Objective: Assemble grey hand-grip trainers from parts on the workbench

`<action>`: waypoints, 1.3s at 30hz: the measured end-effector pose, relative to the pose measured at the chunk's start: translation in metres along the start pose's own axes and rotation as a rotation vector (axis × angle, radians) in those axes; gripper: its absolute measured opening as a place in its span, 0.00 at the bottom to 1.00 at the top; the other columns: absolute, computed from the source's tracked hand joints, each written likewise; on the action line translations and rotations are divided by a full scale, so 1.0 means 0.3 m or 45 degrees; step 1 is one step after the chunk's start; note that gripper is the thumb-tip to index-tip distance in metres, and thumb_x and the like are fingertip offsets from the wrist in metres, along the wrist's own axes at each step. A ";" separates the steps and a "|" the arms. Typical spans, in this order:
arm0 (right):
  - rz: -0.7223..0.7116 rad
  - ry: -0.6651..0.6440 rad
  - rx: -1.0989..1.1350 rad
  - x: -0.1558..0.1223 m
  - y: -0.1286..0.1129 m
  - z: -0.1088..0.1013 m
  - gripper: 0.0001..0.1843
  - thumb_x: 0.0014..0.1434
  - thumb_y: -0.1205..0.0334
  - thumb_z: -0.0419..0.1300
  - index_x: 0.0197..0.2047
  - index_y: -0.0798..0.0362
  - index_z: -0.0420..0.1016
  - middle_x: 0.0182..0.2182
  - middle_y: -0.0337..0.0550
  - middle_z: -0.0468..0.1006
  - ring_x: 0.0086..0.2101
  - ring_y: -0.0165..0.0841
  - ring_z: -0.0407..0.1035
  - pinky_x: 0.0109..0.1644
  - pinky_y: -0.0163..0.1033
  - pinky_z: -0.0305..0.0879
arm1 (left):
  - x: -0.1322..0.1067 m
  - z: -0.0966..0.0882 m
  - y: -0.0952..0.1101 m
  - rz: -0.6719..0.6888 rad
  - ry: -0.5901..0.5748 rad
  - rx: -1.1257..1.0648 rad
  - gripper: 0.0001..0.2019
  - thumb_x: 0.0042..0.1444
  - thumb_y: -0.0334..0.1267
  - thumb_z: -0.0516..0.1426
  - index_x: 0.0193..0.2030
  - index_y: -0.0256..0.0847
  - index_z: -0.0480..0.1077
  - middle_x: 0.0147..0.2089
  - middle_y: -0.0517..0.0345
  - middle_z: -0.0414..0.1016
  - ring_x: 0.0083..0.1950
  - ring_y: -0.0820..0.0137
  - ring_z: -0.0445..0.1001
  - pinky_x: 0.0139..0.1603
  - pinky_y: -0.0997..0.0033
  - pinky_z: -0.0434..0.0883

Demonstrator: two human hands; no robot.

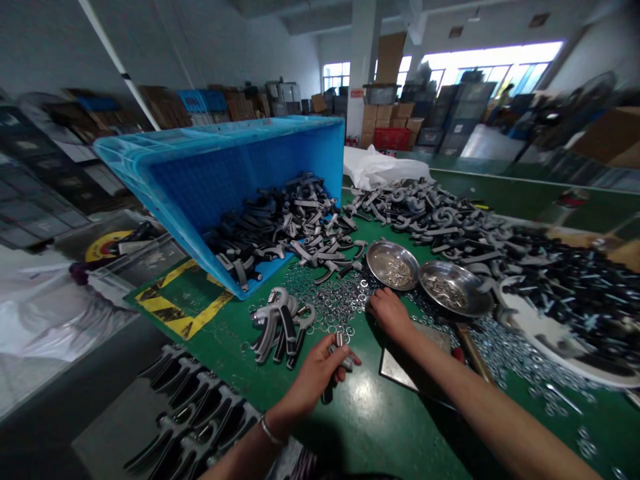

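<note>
My left hand point(325, 367) is closed around a grey metal handle point(346, 362) with a dark grip end showing below the fingers. A small ribbed silver piece point(341, 339) shows at its top, by my thumb. My right hand point(390, 312) reaches to the right edge of a pile of shiny rings point(333, 300), just in front of a steel bowl point(393, 263). Its fingers curl down together, and whatever is between them is hidden. Left of my left hand, several grey hooked handles with black grips point(283, 327) lie in a bunch on the green table point(367, 413).
A blue crate point(220, 143) lies on its side, spilling handles. Another bowl point(455, 287) holds small metal parts. A metal plate point(397, 367) and a hammer-like wooden handle point(475, 353) lie under my right forearm. Black parts point(575, 293) heap at right; finished-looking rows of handles point(195, 413) sit lower left.
</note>
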State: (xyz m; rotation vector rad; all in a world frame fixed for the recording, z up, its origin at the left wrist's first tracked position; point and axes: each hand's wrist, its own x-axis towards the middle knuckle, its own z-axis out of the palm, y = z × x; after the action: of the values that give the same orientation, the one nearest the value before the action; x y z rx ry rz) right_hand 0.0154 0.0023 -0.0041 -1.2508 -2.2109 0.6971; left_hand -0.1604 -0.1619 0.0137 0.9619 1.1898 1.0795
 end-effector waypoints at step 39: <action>0.479 0.329 -0.412 -0.630 0.357 -0.565 0.16 0.70 0.57 0.50 0.52 0.54 0.75 0.44 0.52 0.81 0.43 0.40 0.77 0.49 0.44 0.72 | 0.157 0.423 0.048 0.292 -0.177 0.412 0.19 0.67 0.53 0.48 0.39 0.40 0.69 0.37 0.53 0.74 0.41 0.65 0.72 0.45 0.67 0.68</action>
State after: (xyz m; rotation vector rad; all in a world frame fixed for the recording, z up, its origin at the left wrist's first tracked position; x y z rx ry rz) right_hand 0.2760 -0.0841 0.0198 -1.8362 -1.9444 0.2881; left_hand -0.0344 -0.1146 0.0342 1.4299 1.1803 0.9956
